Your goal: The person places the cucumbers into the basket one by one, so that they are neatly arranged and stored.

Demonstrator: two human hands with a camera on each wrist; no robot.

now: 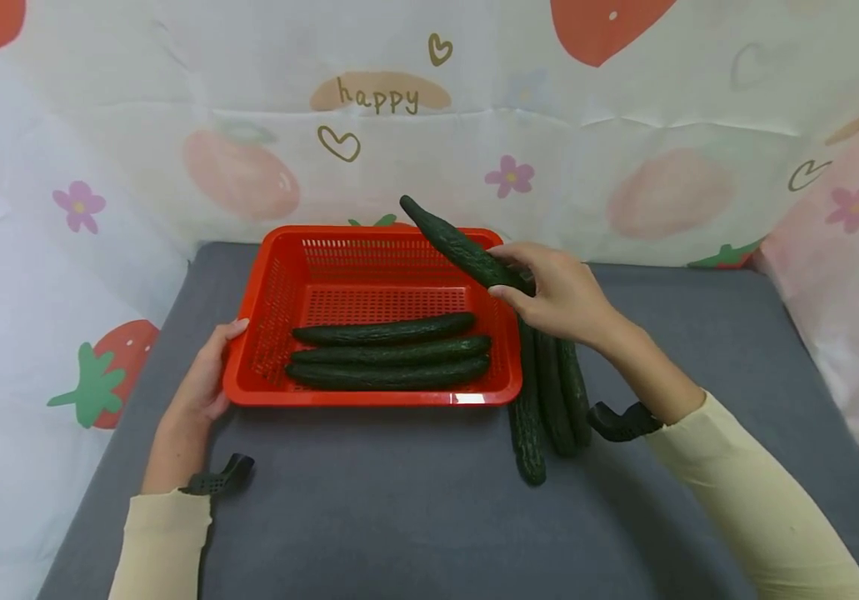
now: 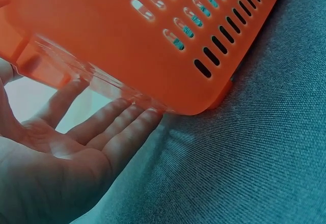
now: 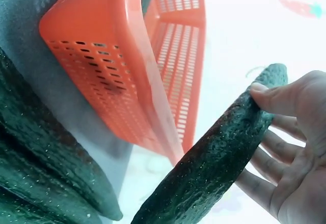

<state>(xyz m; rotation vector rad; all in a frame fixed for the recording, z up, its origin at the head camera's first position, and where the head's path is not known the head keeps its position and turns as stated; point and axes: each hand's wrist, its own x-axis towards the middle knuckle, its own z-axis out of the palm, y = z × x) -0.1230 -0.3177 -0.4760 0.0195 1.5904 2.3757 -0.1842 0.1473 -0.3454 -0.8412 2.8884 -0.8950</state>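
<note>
Currently the right hand (image 1: 560,292) clamps a cucumber (image 1: 459,249) between thumb and fingers, tilted over the right side of the basket (image 1: 369,399); the left hand (image 1: 204,377), fingers extended, touches its left side; three cucumbers (image 1: 392,354) lie inside, three others (image 1: 552,400) on the table (image 1: 369,500) by its right end

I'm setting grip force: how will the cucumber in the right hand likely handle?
The cucumber should be fairly stiff, since it juts from the right hand without drooping. Its long, rounded shape suggests it may roll if set down. It looks bumpy, so it probably won't be very slippery.
</note>
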